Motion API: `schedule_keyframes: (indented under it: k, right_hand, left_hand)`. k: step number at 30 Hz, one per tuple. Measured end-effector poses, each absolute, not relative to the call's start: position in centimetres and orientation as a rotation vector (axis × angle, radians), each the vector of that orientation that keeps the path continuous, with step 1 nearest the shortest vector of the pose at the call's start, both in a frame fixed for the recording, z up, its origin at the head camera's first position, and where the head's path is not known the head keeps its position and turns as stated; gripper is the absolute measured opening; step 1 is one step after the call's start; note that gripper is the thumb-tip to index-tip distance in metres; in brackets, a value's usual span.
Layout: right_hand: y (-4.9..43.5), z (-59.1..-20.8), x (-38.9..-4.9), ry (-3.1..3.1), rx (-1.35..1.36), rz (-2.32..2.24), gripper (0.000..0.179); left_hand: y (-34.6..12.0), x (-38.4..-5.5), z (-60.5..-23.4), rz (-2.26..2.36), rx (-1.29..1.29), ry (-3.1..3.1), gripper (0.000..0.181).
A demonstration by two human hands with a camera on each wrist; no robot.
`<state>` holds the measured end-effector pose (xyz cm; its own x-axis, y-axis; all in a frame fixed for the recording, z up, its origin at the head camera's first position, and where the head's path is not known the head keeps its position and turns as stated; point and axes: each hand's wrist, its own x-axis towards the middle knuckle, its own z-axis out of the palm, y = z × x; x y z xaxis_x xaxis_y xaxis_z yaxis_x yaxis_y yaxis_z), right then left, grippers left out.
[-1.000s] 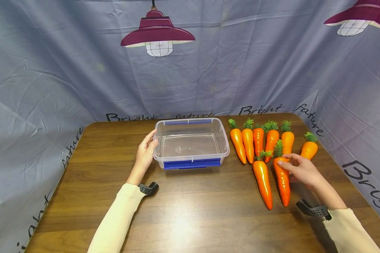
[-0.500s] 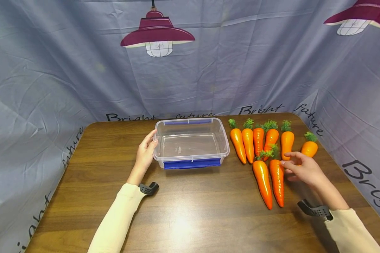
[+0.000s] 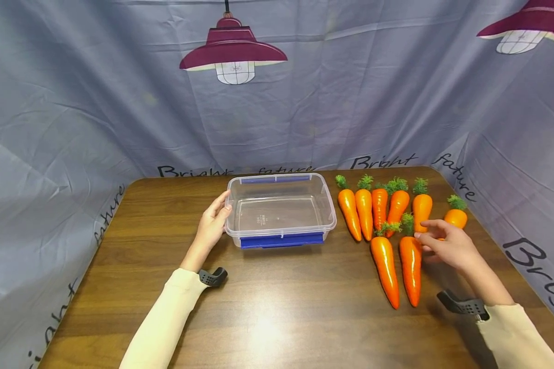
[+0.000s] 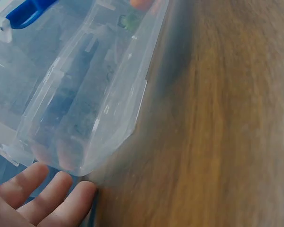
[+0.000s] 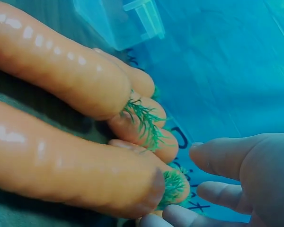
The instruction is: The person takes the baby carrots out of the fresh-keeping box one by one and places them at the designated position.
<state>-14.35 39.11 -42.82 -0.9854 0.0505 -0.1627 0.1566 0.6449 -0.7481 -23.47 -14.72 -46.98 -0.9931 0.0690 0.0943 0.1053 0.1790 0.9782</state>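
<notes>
My left hand [image 3: 212, 220] rests against the left end of a clear plastic box [image 3: 281, 239] with blue clips. In the left wrist view, extended fingers [image 4: 52, 194] touch the box's outer wall [image 4: 109, 109]. On the right, the thumb and fingers of my right hand [image 3: 450, 246] are spread beside the top of the nearer right carrot [image 3: 411, 271]. Its fingers stand apart from the carrots in the right wrist view, where a carrot [image 5: 75, 165] lies to the left. Another carrot [image 3: 384, 271] lies just left of that one.
Behind these lies a row of several carrots [image 3: 350, 215] with green tops, right of the box. One carrot [image 3: 455, 219] sits farther right, partly hidden by my right hand. A wooden table [image 3: 277, 307] carries everything; a grey printed curtain [image 3: 304, 118] hangs behind and at both sides.
The nearer right carrot has shifted slightly left, its top swinging left and then partly back. My right hand has drawn off it to the right. My left hand stays at the box.
</notes>
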Motion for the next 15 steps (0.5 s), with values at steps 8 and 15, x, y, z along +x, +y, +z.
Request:
schedule_keyframes:
  k: [8, 15]
  right_hand:
    - [39.6, -42.1, -14.8, 2.798, 0.201, -1.175, 0.063]
    - [39.7, -41.8, -14.9, 2.851, 0.192, -1.128, 0.063]
  left_hand:
    - [-15.1, -22.9, -46.6, -1.935, -0.19, -2.479, 0.052]
    - [-16.0, -22.7, -46.6, -1.871, -0.142, -2.527, 0.051]
